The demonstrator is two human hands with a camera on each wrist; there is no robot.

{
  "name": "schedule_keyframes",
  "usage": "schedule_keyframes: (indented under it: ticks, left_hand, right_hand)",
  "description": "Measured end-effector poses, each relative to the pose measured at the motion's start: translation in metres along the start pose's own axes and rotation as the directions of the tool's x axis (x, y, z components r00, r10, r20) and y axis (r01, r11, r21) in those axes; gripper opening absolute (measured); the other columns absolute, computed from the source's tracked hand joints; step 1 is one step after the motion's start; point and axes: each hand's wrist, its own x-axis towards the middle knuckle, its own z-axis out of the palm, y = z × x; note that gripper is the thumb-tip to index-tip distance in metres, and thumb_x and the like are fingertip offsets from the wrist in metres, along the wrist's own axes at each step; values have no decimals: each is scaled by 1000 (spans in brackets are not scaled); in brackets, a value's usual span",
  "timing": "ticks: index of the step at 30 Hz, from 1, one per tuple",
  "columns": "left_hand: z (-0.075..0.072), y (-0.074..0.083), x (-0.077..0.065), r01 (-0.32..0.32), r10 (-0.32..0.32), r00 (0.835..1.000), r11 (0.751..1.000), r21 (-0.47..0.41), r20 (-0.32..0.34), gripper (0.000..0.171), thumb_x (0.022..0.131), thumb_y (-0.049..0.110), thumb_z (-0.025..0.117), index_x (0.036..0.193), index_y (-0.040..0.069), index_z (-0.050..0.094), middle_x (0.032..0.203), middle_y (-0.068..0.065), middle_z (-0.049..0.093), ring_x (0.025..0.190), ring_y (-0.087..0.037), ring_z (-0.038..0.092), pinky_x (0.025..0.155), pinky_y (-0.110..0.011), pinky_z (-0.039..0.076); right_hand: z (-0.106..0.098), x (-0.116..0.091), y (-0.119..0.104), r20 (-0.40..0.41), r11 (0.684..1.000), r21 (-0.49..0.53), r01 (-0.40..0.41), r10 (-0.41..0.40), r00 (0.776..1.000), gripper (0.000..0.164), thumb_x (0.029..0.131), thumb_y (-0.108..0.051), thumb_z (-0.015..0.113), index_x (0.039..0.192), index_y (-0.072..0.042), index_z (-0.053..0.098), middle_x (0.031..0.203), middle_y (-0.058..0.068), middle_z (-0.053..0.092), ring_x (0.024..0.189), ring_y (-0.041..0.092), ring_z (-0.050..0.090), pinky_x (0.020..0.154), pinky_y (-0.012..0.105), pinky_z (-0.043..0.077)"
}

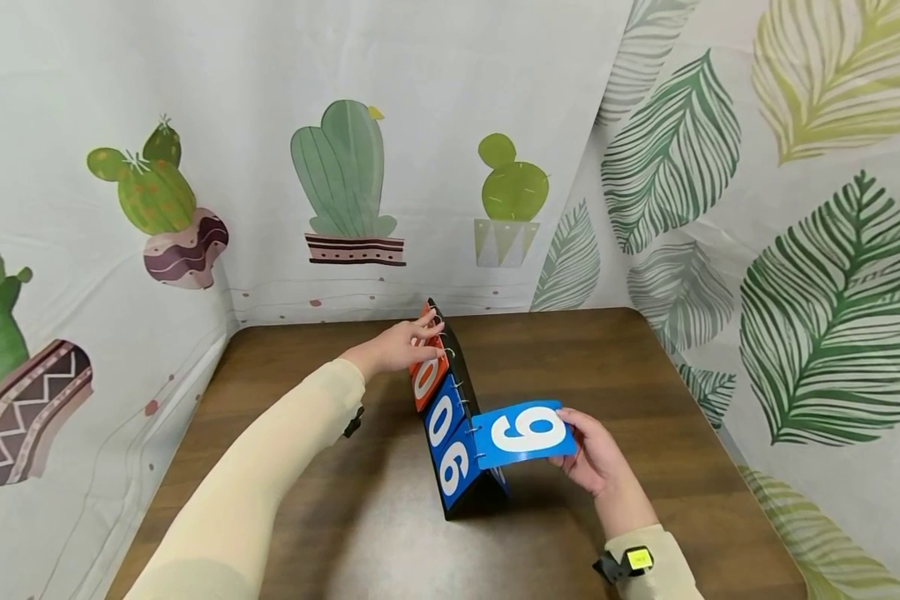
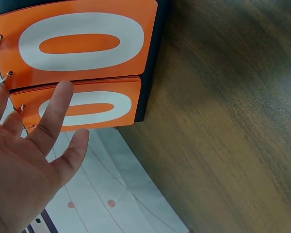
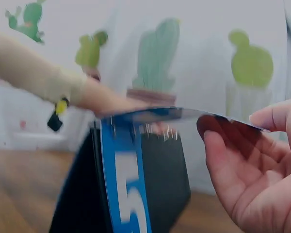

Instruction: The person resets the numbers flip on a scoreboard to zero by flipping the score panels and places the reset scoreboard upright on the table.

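A tent-shaped black flip scoreboard [image 1: 462, 371] stands on the table, its number cards hung on metal rings along the top. My left hand [image 1: 399, 345] rests at the far end of the ring edge, fingers spread over the orange cards [image 2: 82, 43], which show white zeros. With thumb and fingers my right hand [image 1: 594, 457] pinches the free edge of a blue card [image 1: 525, 432] bearing a white numeral. That card is lifted nearly level, still on its rings, at the near end. Below the rings on the left face hang a blue zero card [image 1: 441, 419] and another blue numeral card [image 1: 453, 468].
The brown wooden table [image 1: 285, 517] carries the scoreboard near its middle. Behind it hangs a white cloth [image 1: 435, 150] printed with cacti, with leaf-printed cloth [image 1: 690, 292] on the right. Each wrist wears a black strap device.
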Motion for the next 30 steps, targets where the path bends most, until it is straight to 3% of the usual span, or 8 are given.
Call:
schedule_keyframes:
  ticks: [6,11,14,17,21,24,27,30]
  left_hand:
    - [-1,1,1,1,-1,1000,1000,3,0,70,98,55,62,159,27,39,175,8,8,162,-33,14,125,-54,31]
    - [0,2,0,0,0,1000,1000,-5,0,69,98,54,62,158,27,40,175,7,10,161,-33,15,125,-56,29]
    - [0,3,0,1,-1,1000,1000,-5,1,70,99,53,62,159,26,39,175,7,9,162,-34,14,125,-56,29]
    - [-1,4,0,12,-12,1000,1000,-8,0,71,98,53,63,159,26,39,175,8,9,162,-32,14,125,-55,31]
    - [-2,3,0,2,-2,1000,1000,0,-11,71,98,53,63,159,25,40,175,7,10,161,-32,16,126,-54,30]
    - [-1,3,-1,-19,19,1000,1000,18,-20,70,99,52,62,158,22,41,175,3,11,161,-33,17,126,-54,27]
    - [0,5,-2,-22,23,1000,1000,20,-21,70,99,51,62,158,21,41,175,2,11,161,-34,17,125,-55,29]
    - [0,7,-3,-12,12,1000,1000,11,-20,70,99,52,62,159,23,40,175,3,10,161,-35,16,124,-57,31]
  right_hand:
    - [36,-6,-16,210,991,27,130,-132,969,44,111,-9,31,111,-7,74,103,6,80,87,14,79,83,32,64]
    - [73,-9,-13,46,953,-153,263,-259,965,32,103,2,47,115,-9,75,101,3,79,86,13,77,81,31,64]
    - [94,-10,-2,-14,860,-373,348,-380,925,25,99,3,55,118,4,71,100,6,77,86,13,75,81,30,64]
    - [110,-10,15,98,640,-612,464,-521,848,22,99,1,60,117,11,69,100,17,77,85,17,75,79,30,64]
    - [123,-4,39,369,141,-833,535,-579,727,31,97,-9,67,128,-2,70,121,19,75,106,24,76,91,37,62]
    - [127,3,56,499,-208,-863,461,-501,707,46,94,-18,71,139,-9,66,138,11,68,128,25,67,106,42,54]
    - [128,8,68,526,-399,-837,375,-398,751,45,94,-25,70,137,-13,68,141,6,67,135,25,62,112,47,50]
    - [127,11,73,511,-484,-811,329,-312,801,41,97,-29,67,136,-17,69,143,3,65,139,25,58,116,50,45]
